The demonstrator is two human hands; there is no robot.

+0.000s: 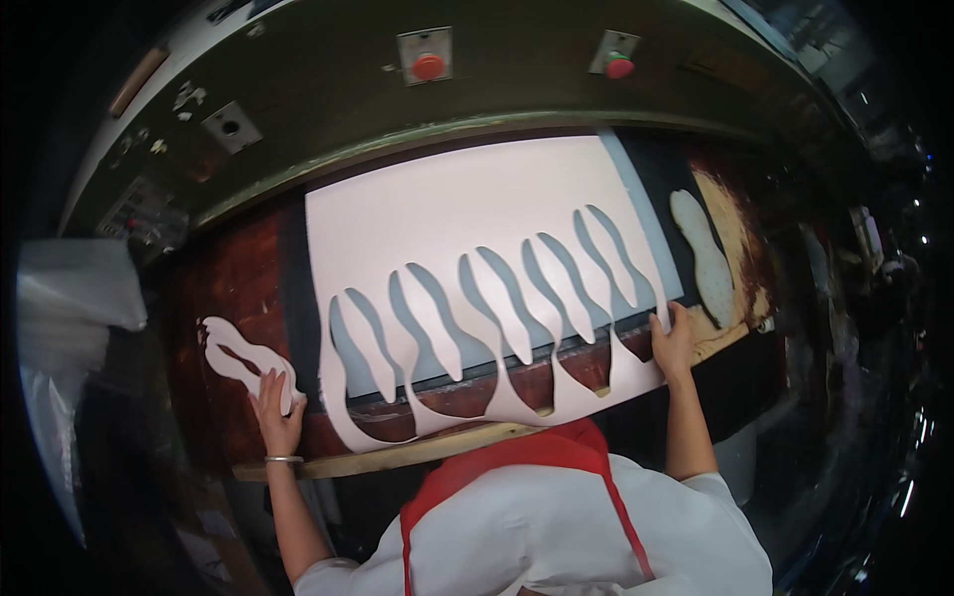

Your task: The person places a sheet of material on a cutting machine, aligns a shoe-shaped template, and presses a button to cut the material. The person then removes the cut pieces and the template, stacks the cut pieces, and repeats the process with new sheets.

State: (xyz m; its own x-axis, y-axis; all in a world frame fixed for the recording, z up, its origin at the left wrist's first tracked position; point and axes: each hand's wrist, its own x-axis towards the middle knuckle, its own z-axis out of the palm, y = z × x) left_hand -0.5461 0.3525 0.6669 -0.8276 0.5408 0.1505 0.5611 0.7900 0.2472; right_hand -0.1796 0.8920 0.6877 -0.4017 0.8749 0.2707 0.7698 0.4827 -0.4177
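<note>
Nearest first: one white garment (537, 517) with red trim (542, 452) at the lower edge. Item: a wooden strip (397, 459) along the near edge of the work surface.

Left hand (278, 405): fingers part-bent over the near end of pale sole-shaped cut pieces (256, 352), slim and wavy, lying on the reddish-brown board (243, 268); whether the fingertips close beneath cannot be told.

Right hand (673, 340): thumb and fingers drawn together, apparently pinching the near right corner of the pale pink sheet (467, 199). Sheet: smooth, matt, thin; centred on the board, its near half opened in wavy slots, leaving narrow tongues and a scalloped border. Handling note, as judgement: the thin bridges look likely to tear, so an even, level pull near the firmer border would suit best.

Beneath: a blue-grey sheet (636, 214), flat, showing through the slots. Right: one pale sole-shaped form (702, 248), apart from the hand. Farthest: a dark green machine front (517, 70) bearing two round red buttons (427, 67).
</note>
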